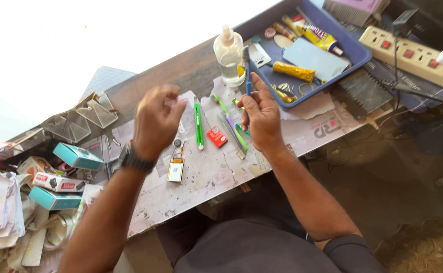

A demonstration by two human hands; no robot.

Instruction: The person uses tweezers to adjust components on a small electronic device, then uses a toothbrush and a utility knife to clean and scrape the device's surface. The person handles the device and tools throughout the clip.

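Head view: glue tubes (294,71) in blue tray (359,54).

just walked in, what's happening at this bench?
A person sits at a cluttered workbench. The right hand holds a blue toothbrush upright, bristles up. The left hand, raised and loosely closed, seems to pinch something too small to make out. A small flat battery, green tools and a clear bottle lie between them.
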